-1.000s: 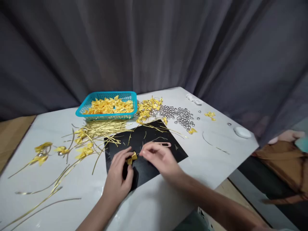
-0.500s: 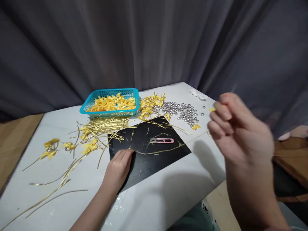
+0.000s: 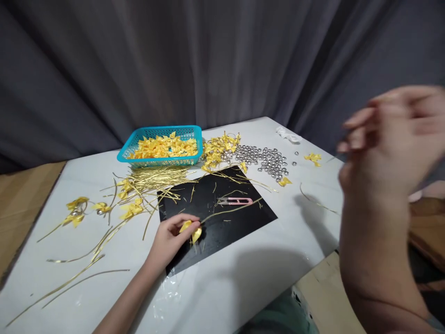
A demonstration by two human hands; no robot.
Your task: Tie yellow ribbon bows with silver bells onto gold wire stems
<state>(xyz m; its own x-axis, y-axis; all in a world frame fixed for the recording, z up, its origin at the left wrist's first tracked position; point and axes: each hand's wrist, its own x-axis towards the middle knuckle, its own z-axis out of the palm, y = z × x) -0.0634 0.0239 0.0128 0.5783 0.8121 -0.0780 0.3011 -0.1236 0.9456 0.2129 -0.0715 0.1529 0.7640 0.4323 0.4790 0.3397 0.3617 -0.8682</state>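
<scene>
My left hand [image 3: 174,234] rests on the black mat [image 3: 222,239], thumb and fingers pinching a yellow ribbon flower [image 3: 196,235]. From the flower a thin gold cord [image 3: 229,211] runs right across the mat, past pink-handled thread snips [image 3: 239,201]. My right hand [image 3: 392,134] is raised high over the table's right side, blurred, its fingers curled together. Whatever it pinches, if anything, is too blurred to name. Below it, a thin loose strand [image 3: 316,202] lies on the white table.
A blue basket [image 3: 160,161] of yellow ribbon pieces stands at the back left. Gold cords [image 3: 156,178] lie before it. Silver beads [image 3: 273,162] and yellow flowers [image 3: 217,150] spread to its right. More flowers [image 3: 132,208] lie left, a white scrap [image 3: 288,135] at the back right.
My right hand has risen and moved right. My left hand has turned, showing the yellow flower in its pinch. The cord no longer visibly stretches to my right hand.
</scene>
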